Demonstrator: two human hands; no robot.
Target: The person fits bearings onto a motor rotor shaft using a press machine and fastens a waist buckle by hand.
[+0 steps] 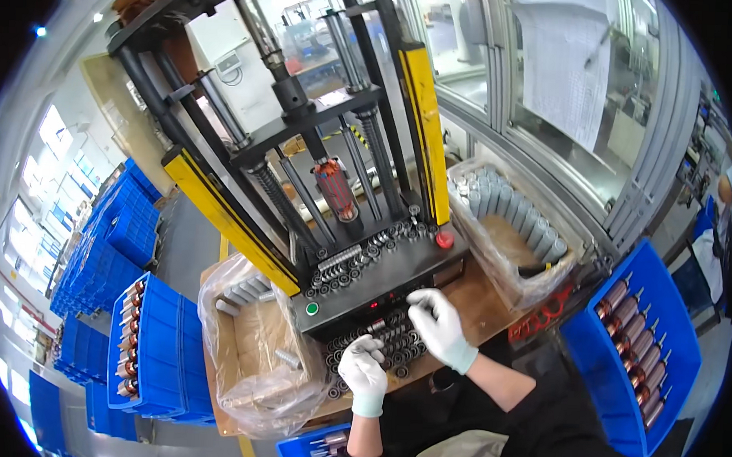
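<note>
My left hand (pixel 364 370), in a white glove, is over the near edge of many small dark bearings (pixel 398 338) laid in rows on the bench. Its fingers are curled together, and whatever they hold is too small to make out. My right hand (pixel 437 325), also gloved, hovers above the right end of these rows, its fingers loosely bent and apart with nothing visible in them. Beyond my hands, a motor armature (pixel 335 190) with a reddish winding stands upright in the black press (pixel 380 270). More ring-shaped bearings (pixel 331 278) rest on the press base.
A green button (pixel 312 309) and a red button (pixel 445 239) sit on the press front. Yellow guard bars (pixel 425 133) flank it. Plastic-lined boxes of grey metal sleeves (pixel 506 206) stand on both sides. Blue crates (pixel 679 348) of armatures are at the right and left.
</note>
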